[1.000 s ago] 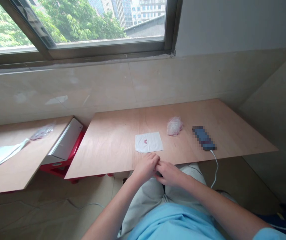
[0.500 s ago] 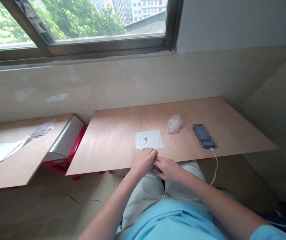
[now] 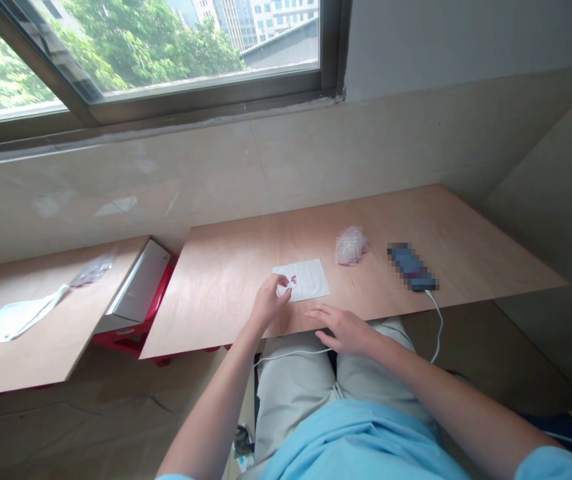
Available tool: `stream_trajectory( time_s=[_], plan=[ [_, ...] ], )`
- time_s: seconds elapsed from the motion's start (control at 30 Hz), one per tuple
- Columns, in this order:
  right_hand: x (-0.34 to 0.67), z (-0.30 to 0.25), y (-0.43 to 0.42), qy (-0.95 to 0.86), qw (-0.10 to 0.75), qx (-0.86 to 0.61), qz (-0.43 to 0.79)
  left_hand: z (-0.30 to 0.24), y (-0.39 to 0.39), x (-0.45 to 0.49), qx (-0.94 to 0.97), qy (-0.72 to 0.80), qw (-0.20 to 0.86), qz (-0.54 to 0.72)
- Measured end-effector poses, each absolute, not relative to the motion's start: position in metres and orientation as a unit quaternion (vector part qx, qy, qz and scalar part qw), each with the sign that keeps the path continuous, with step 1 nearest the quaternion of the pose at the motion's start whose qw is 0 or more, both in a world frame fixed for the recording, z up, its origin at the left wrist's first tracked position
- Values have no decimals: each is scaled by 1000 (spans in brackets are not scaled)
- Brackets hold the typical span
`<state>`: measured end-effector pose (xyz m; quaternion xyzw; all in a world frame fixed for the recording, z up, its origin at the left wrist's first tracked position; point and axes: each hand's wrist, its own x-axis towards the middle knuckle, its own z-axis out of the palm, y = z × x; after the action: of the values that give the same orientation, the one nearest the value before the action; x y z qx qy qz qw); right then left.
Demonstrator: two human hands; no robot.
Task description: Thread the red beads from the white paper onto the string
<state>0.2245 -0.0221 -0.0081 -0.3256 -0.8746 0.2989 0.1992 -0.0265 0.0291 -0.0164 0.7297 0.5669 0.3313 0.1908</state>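
A white paper square (image 3: 312, 281) lies on the wooden board (image 3: 226, 280) in front of me, with a few small red beads (image 3: 293, 277) on its left part. My left hand (image 3: 267, 303) reaches onto the paper's left edge, fingertips pinched together right beside the beads; what they grip is too small to see. My right hand (image 3: 345, 328) rests at the board's near edge over my lap, fingers loosely closed on a thin white thread (image 3: 291, 354) that trails left across my knee. A small clear plastic bag (image 3: 350, 245) of pinkish beads sits behind the paper to the right.
A dark phone (image 3: 410, 267) lies right of the bag, its white cable (image 3: 436, 323) hanging off the edge. To the left, a second board (image 3: 41, 347) holds a white packet (image 3: 11, 319) and a small bag (image 3: 93, 269). Between the boards, a white box (image 3: 139, 290) rests on a red crate (image 3: 126, 337).
My hands were joined at the board's edge. Now the left hand has gone forward onto the paper by the beads, the right stays back, and the thread shows.
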Motion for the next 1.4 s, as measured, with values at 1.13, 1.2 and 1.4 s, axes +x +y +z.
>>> stream_trajectory(
  time_s=[1.13,1.2,1.4],
  plan=[
    [128,-29,114,-646,421,-477,421,-58,43,-37,624,577,304,432],
    [126,-20,107,-673,405,-448,427,-58,43,-36,622,575,308,433],
    [133,-31,105,-727,344,-487,339,-60,43,-36,613,582,304,438]
  ],
)
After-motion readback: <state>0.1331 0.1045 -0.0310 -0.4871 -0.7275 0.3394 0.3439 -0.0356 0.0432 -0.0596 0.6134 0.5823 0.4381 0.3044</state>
